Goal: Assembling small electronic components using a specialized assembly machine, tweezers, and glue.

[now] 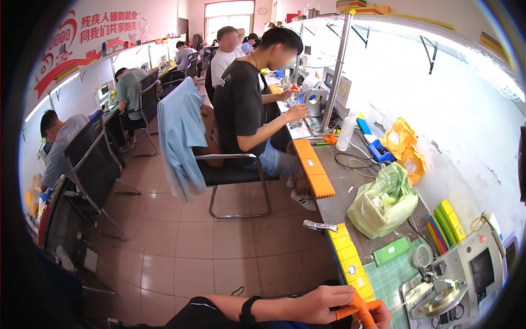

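My left hand reaches in from the lower edge, a black band round its wrist. Its fingers are closed, and they meet those of my right hand at the table's near edge. Orange finger cots cover several fingertips where the hands come together. Anything pinched between them is hidden or too small to name. Just beyond the hands lies a row of yellow blocks along the table edge. To the right, a grey bench machine with a round metal disc stands beside a green cutting mat.
A pale green plastic bag, a green block and an orange strip lie farther along the table. A co-worker sits ahead on a chair draped with a light blue jacket. More people sit along the left benches.
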Demonstrator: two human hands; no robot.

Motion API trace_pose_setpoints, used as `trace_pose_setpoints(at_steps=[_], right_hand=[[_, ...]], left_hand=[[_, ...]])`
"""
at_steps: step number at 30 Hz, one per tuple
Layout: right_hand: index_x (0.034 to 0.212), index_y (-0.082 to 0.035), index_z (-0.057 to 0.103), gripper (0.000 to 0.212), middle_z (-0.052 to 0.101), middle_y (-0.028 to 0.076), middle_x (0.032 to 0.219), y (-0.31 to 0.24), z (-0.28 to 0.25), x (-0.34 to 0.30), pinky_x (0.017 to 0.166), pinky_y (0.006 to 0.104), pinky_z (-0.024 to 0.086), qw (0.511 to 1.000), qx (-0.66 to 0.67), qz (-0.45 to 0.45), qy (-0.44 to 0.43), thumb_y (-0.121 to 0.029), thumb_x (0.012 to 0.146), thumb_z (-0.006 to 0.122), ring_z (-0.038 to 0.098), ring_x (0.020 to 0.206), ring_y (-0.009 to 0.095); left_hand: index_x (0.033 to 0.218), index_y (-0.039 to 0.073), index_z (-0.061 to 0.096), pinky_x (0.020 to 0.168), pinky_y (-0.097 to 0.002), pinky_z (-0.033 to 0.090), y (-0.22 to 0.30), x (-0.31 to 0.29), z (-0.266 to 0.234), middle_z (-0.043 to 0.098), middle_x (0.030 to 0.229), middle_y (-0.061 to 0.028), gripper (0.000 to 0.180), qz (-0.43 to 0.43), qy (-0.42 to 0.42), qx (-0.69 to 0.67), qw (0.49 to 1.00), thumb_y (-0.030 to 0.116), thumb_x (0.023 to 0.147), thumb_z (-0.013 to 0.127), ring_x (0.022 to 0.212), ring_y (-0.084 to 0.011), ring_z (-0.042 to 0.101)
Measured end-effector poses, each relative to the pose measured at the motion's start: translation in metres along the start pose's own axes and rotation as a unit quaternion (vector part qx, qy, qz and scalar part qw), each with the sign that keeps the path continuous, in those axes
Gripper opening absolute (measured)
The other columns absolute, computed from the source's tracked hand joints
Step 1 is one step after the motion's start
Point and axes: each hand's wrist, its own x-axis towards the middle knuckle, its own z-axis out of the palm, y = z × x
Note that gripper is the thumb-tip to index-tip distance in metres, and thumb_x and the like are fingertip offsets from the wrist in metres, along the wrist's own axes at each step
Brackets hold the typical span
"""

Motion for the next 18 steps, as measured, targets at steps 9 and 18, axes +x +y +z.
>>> trace_pose_setpoints(at_steps=[9,18], right_hand=[[0.106,-0.003,0.064,0.007,0.064,0.002,0.081,0.001,-0.002,-0.004,0.057,0.0209,0.042,1.000,0.008,-0.004,-0.010,-0.009,0.103,0.062,0.055,0.062,0.007],[0.110,-0.001,0.066,0.010,0.064,0.002,0.084,-0.004,0.001,-0.006,0.059,0.0200,0.043,0.998,-0.066,-0.002,0.003,-0.005,0.100,0.066,0.055,0.065,0.007]], left_hand=[[0.122,0.005,0.071,0.071,-0.0331,0.054,0.007,0.002,-0.004,0.064,0.095,-0.0098,0.031,-0.058,-0.006,-0.054,0.997,-0.002,0.091,0.072,0.077,-0.0237,0.066],[0.103,0.000,0.065,0.062,-0.0309,0.051,0.001,-0.007,0.000,0.061,0.094,-0.0085,0.017,-0.046,-0.003,-0.009,0.999,-0.004,0.088,0.073,0.070,-0.0178,0.063]])
